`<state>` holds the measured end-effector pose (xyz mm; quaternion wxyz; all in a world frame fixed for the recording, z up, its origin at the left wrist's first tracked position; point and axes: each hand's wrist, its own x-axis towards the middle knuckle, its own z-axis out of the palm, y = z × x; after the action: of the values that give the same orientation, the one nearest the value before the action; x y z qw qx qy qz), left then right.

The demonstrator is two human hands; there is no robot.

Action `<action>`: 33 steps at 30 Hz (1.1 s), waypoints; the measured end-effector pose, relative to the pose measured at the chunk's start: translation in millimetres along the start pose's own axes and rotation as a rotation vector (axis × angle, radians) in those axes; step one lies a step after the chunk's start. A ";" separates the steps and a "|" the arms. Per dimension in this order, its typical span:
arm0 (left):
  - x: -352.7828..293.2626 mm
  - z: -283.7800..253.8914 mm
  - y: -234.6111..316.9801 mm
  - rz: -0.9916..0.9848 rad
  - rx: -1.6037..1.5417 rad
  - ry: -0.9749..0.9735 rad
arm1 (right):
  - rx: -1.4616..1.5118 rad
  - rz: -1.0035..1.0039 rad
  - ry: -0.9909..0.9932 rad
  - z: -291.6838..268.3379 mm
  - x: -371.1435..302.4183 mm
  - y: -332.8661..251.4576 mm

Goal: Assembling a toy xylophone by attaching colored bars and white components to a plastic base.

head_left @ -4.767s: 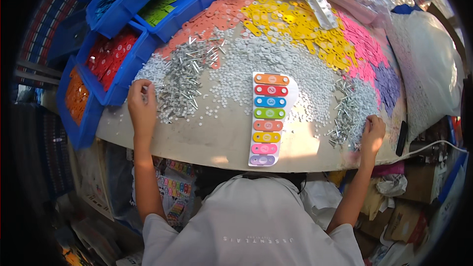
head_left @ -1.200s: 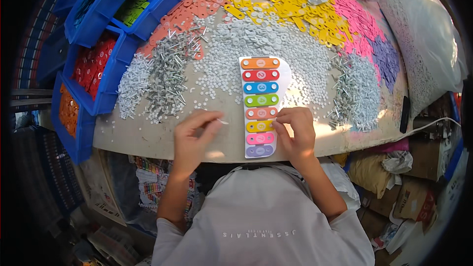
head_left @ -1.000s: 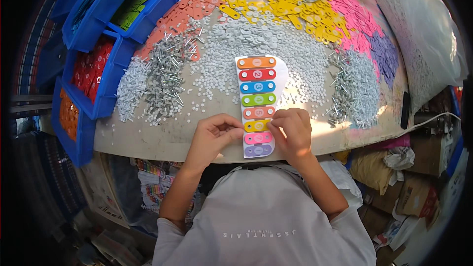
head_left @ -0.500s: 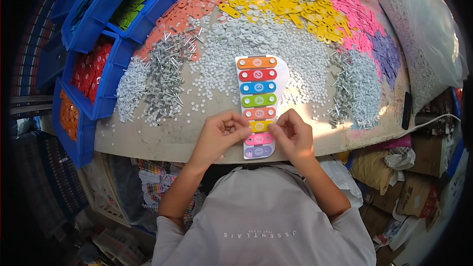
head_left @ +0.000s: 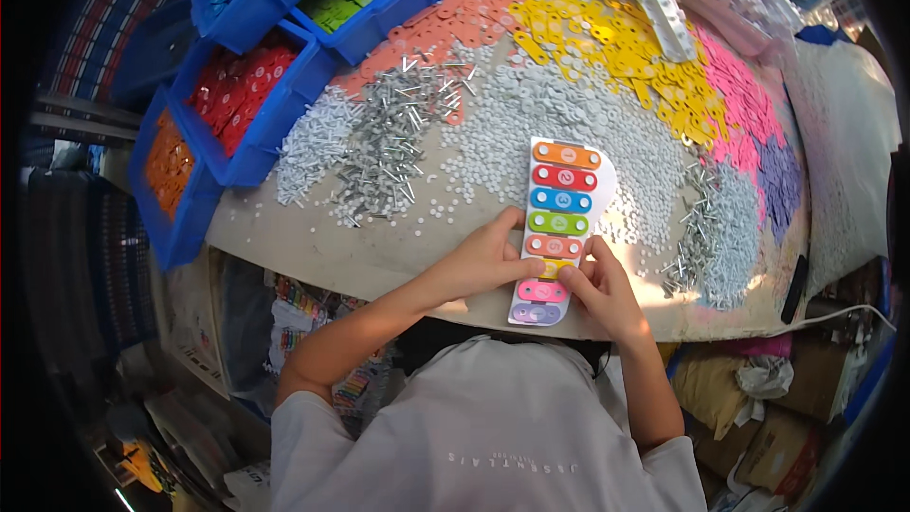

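A white toy xylophone (head_left: 603, 176) with a row of coloured bars lies at the near edge of the table. White round caps sit at the ends of its upper bars; the pink bar (head_left: 542, 290) and the purple bar (head_left: 536, 313) show small dark holes there. My left hand (head_left: 491, 256) grips the xylophone's left side, its thumb pressed on the left end of the yellow bar (head_left: 553, 269). From the other side my right hand (head_left: 609, 290) holds on, thumb on the yellow bar's right end and fingers curled by the edge. Both thumbs partly cover that bar.
White caps (head_left: 569, 104) spread beyond the xylophone, with metal pins (head_left: 384, 142) to the left and more white pins (head_left: 728, 237) to the right. Yellow bars (head_left: 616, 38) lie in a far heap. Blue bins (head_left: 223, 166) stand left; a clear bag (head_left: 844, 142) is at right.
The whole view has turned, so the table and xylophone appear farther right and lower. My thumbs have moved onto the yellow bar, and my left fingers have opened from a pinch to clasp the xylophone's side.
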<state>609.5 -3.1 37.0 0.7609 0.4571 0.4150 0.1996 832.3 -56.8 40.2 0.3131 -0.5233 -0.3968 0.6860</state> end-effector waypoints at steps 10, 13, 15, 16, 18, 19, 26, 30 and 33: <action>6.0 -1.9 -18.4 0.095 0.101 0.027 | -0.060 -0.048 0.061 1.7 0.7 8.0; 2.0 -3.2 -16.2 0.110 0.179 0.025 | -0.125 0.009 0.036 -3.9 -2.4 1.9; -6.4 -6.4 -8.7 0.094 0.260 0.028 | -0.385 -0.048 0.112 -22.5 -2.1 -3.2; -12.6 -9.2 -2.9 0.100 0.373 0.135 | -0.593 -0.167 0.224 -40.8 -3.6 -6.1; -27.5 -24.3 10.3 0.167 0.506 0.360 | -0.678 -0.208 0.659 -64.2 -15.1 -22.5; -30.2 -39.7 19.4 0.235 0.526 0.463 | -0.878 -0.236 0.816 -83.2 -23.6 -28.8; -40.8 -163.1 29.3 0.589 1.291 1.101 | -1.438 -0.293 1.073 -194.4 -44.1 6.1; -40.7 -182.0 17.9 0.527 1.386 1.094 | -1.363 -0.423 1.112 -201.3 -31.5 11.8; -39.6 -185.3 15.1 0.479 1.359 1.110 | -1.299 -0.326 1.069 -204.9 -35.4 8.2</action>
<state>436.9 75.7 23.8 -0.0435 0.7195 0.6441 0.2562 1039.3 -46.4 21.5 0.1911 -0.7884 -0.5805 -0.0702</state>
